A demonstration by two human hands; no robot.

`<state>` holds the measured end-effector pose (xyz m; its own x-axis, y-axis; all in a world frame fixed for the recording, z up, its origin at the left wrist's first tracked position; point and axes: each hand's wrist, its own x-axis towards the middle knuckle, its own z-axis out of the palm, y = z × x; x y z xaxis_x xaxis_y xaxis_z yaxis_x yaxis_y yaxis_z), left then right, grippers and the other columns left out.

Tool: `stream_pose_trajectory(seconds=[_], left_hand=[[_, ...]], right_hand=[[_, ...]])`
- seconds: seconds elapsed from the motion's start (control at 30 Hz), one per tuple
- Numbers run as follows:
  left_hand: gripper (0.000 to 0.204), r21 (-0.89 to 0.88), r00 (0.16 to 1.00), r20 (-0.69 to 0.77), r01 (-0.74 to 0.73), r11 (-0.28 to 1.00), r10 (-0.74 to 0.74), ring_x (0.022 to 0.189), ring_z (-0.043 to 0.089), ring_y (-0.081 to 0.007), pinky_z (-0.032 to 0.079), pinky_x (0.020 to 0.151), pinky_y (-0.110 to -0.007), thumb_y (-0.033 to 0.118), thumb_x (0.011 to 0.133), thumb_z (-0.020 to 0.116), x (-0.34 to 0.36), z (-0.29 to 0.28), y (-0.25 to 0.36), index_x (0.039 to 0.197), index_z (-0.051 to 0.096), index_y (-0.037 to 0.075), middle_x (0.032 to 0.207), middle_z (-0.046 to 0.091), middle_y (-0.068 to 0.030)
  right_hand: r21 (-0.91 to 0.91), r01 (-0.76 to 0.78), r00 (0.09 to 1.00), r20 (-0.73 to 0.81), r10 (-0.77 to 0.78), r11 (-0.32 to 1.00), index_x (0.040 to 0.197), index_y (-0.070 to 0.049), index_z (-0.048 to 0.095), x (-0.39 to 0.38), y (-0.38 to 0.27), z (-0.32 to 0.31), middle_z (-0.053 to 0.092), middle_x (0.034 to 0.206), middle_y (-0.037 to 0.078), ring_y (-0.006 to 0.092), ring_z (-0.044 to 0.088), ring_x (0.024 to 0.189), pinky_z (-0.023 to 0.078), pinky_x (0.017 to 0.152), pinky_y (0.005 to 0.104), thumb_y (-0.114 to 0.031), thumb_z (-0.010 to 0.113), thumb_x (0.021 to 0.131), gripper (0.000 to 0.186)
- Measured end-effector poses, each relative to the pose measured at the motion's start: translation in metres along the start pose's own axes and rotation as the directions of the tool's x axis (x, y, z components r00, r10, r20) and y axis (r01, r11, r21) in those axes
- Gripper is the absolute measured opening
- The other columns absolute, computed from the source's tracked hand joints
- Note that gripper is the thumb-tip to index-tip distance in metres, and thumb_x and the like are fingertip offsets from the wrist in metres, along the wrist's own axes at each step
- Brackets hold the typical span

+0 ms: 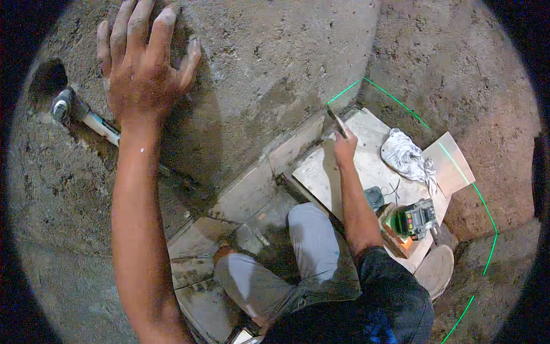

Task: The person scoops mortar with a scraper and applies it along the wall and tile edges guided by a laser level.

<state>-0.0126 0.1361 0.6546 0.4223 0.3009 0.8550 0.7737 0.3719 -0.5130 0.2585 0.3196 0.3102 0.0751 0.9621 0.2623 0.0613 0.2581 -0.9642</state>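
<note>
My left hand (143,63) is raised against the rough cement wall (275,51), its dusty fingers spread and nothing in it. In my right hand (345,150) is a slim, flat-looking tool (339,122) with a dark tip, angled up and left toward the wall. Its exact kind is too small to make out. That tip is close to a green laser line near the corner, just above a row of tiles (298,142) along the wall's foot. Whether the tip touches the wall I cannot tell.
A pale slab (321,172) lies below my right arm. On it are a crumpled white cloth (404,155) and a laser level (421,219). A square tile (450,163) leans nearby, beside a round pale disc (435,269). A pipe (100,125) sticks out of the left wall.
</note>
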Motion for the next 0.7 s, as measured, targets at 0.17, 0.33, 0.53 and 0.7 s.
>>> stream_pose_trajectory(seconds=[0.17,0.33,0.53,0.7], left_hand=[[0.051,-0.01,0.999,-0.025,-0.024,1.0,0.023,0.132,0.048,-0.0281,0.031,0.113,-0.049,0.042,0.082,0.073,0.001,0.001,0.001,0.126,0.058,0.02,0.142,0.053,-0.005],[0.05,0.002,0.999,-0.041,-0.029,1.0,0.029,0.13,0.049,-0.0287,0.033,0.112,-0.049,0.042,0.082,0.074,0.002,0.001,0.003,0.124,0.059,0.019,0.14,0.055,-0.006],[0.051,-0.008,0.999,-0.039,-0.024,1.0,0.023,0.13,0.049,-0.0281,0.033,0.111,-0.049,0.041,0.082,0.074,0.002,0.002,0.001,0.124,0.06,0.018,0.14,0.055,-0.0059],[0.048,-0.025,1.0,0.01,0.016,1.0,-0.016,0.134,0.046,-0.0248,0.027,0.116,-0.048,0.044,0.081,0.071,0.0,0.001,0.0,0.122,0.06,0.02,0.141,0.053,-0.0012]], right_hand=[[-0.221,0.368,0.928,0.035,-0.37,0.903,0.121,-0.003,0.068,0.023,0.022,0.002,0.07,0.117,0.017,0.0299,0.064,0.114,0.046,0.1,0.0356,0.001,0.059,0.082,0.04],[-0.279,0.45,0.892,0.094,-0.443,0.848,0.12,-0.006,0.069,0.002,0.025,0.022,0.068,0.122,0.015,0.0306,0.061,0.118,0.043,0.105,0.0375,0.003,0.055,0.079,0.044],[-0.307,0.478,0.878,0.205,-0.433,0.823,0.118,-0.012,0.071,-0.067,-0.007,0.049,0.069,0.116,0.013,0.035,0.06,0.109,0.044,0.1,0.0427,-0.003,0.059,0.079,0.041],[-0.176,0.507,0.851,0.257,-0.458,0.844,0.115,-0.011,0.072,-0.119,-0.028,0.063,0.069,0.114,0.014,0.0343,0.061,0.106,0.047,0.097,0.0416,0.001,0.062,0.075,0.042]])
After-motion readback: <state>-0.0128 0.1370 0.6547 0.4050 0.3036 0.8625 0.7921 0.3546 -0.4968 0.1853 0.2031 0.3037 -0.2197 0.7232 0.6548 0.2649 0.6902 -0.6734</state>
